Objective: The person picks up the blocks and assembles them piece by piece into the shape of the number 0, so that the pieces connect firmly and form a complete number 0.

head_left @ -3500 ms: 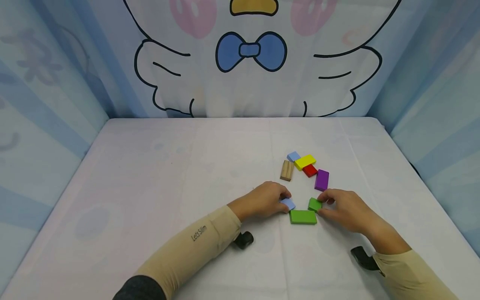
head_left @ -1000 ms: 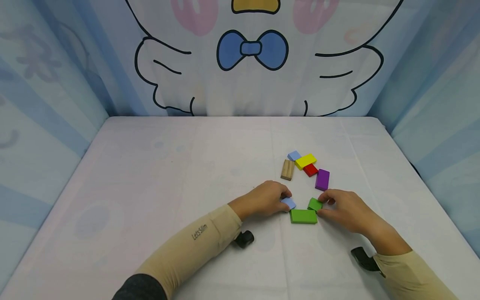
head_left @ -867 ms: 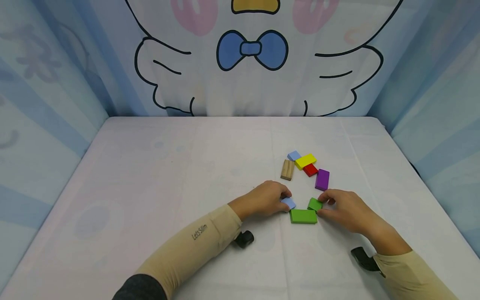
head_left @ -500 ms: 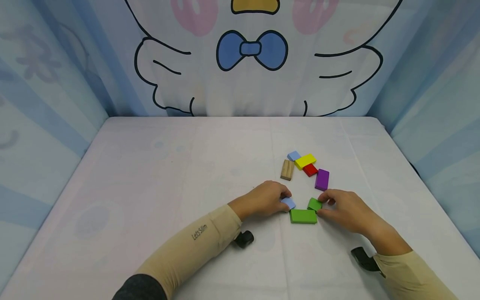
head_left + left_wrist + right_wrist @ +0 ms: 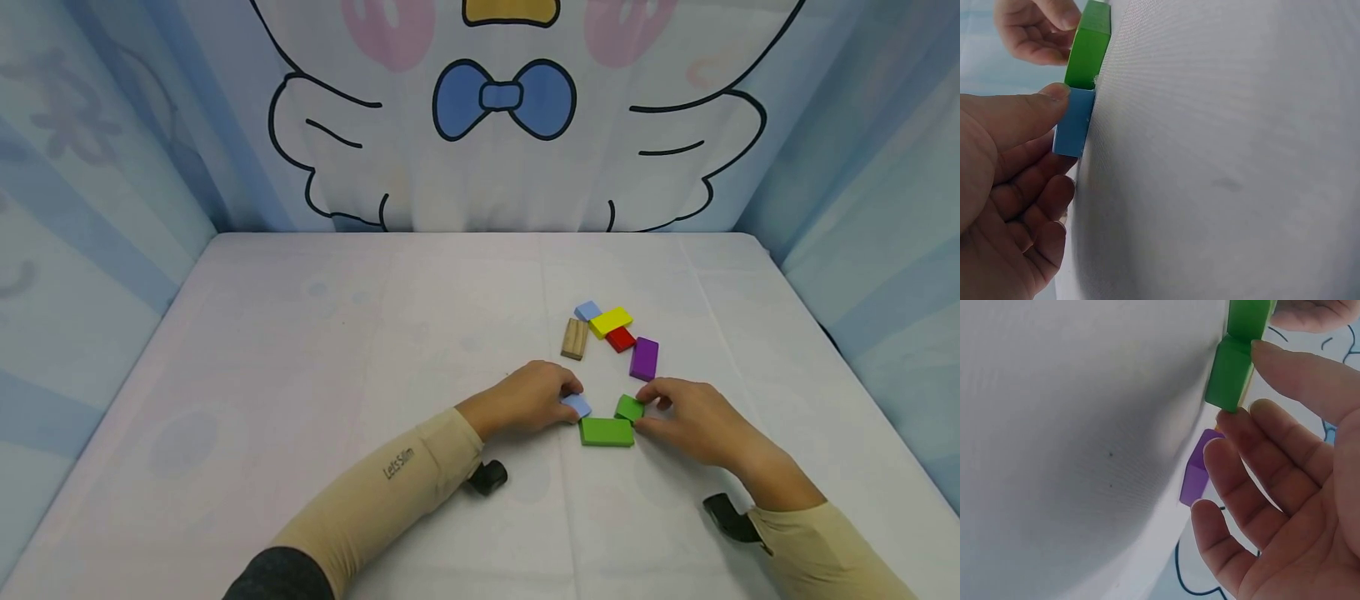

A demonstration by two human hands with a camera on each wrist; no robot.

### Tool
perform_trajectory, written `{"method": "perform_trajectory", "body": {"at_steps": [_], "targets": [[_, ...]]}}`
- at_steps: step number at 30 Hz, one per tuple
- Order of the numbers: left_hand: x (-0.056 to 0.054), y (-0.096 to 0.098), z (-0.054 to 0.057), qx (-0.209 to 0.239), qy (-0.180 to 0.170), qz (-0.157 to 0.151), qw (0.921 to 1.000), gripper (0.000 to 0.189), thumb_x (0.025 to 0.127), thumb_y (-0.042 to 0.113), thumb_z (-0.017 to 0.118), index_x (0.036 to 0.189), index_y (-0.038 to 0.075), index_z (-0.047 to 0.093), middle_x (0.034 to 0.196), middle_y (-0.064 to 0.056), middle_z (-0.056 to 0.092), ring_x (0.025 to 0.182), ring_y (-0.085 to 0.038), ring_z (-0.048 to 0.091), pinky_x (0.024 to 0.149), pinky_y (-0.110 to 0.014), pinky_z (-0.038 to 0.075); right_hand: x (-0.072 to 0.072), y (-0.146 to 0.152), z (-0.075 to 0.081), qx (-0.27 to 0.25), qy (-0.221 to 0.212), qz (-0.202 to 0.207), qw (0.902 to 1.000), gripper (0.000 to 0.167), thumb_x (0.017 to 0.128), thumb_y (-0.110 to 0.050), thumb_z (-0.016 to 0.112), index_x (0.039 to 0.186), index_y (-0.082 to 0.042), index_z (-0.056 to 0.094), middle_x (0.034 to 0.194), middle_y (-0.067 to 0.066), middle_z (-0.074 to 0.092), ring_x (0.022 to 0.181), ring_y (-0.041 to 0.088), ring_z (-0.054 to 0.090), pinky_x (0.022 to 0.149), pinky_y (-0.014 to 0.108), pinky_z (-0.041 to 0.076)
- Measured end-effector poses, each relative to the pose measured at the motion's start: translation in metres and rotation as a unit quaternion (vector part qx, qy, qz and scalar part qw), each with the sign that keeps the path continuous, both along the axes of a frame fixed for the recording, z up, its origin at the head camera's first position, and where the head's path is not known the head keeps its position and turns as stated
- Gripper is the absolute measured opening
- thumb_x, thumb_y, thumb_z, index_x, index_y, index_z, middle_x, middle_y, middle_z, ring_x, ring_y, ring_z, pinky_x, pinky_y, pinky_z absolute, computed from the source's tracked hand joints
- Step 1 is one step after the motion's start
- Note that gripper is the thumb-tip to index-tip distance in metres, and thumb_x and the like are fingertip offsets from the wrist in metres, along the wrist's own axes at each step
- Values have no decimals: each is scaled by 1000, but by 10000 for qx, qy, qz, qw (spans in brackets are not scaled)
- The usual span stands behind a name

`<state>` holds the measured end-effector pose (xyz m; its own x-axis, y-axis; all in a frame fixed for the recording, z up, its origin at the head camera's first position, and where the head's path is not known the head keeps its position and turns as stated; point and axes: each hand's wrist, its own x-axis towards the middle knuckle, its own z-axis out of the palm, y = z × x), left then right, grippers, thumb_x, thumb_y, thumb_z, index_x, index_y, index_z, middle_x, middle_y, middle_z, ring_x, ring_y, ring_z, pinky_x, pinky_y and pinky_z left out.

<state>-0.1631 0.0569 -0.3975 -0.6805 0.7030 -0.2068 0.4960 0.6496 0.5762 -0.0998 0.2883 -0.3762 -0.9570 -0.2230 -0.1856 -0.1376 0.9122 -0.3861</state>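
Observation:
My left hand (image 5: 528, 398) pinches a light blue block (image 5: 577, 406) between thumb and fingers; the left wrist view shows the thumb on one end of this blue block (image 5: 1074, 125). A small green block (image 5: 629, 407) is pinched by my right hand (image 5: 693, 423), with the thumb at one end and the index finger at the other in the right wrist view. Between the hands, on the near side, a longer green block (image 5: 606, 432) lies flat, its left end against the blue block and its right end against the small green one. The fingers partly cover the blue block.
Farther back on the white-covered table (image 5: 337, 375) lie a wooden block (image 5: 574, 339), another light blue block (image 5: 588, 311), a yellow block (image 5: 611, 322), a red block (image 5: 620, 339) and a purple block (image 5: 644, 358). Together the blocks form a rough ring. Printed curtains surround the table.

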Motion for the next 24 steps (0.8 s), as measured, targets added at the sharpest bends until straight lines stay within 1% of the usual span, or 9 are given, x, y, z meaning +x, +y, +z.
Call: {"method": "perform_trajectory", "body": {"at_steps": [5, 12, 17, 20, 24], "targets": [[0, 0, 0, 5, 18, 6, 10000, 38, 94, 24, 74, 128, 8, 68, 119, 2, 69, 105, -7, 59, 94, -18, 44, 0, 2, 6, 29, 119, 2, 9999, 34, 86, -23, 77, 115, -5, 68, 101, 6, 67, 94, 29, 59, 78, 47, 54], [0, 0, 0, -22, -29, 35, 10000, 39, 94, 25, 74, 129, 8, 67, 120, 2, 69, 107, -7, 59, 95, -18, 44, -8, 13, 13, 61, 283, -70, 9996, 39, 87, -23, 77, 120, -4, 67, 105, 13, 67, 91, 30, 60, 69, 39, 54], [1, 0, 0, -19, -37, 31, 10000, 39, 94, 24, 74, 129, 8, 67, 120, 2, 69, 107, -7, 59, 94, -18, 44, -17, 21, 18, 72, 304, -174, 9994, 45, 88, -24, 76, 126, -3, 64, 106, 20, 66, 89, 32, 59, 67, 41, 55], [0, 0, 0, -7, -56, 49, 10000, 39, 94, 24, 74, 128, 8, 67, 120, 2, 69, 106, -7, 59, 94, -18, 44, -23, 25, 20, 80, 296, -245, 9992, 49, 89, -26, 75, 129, -1, 62, 108, 24, 65, 90, 36, 59, 67, 42, 56], [1, 0, 0, -12, -65, 52, 10000, 39, 94, 24, 74, 128, 8, 67, 120, 2, 69, 106, -7, 59, 94, -17, 44, -32, 30, 20, 85, 212, -320, 9992, 54, 90, -28, 74, 132, 1, 58, 111, 27, 64, 97, 41, 58, 69, 45, 56]]}}
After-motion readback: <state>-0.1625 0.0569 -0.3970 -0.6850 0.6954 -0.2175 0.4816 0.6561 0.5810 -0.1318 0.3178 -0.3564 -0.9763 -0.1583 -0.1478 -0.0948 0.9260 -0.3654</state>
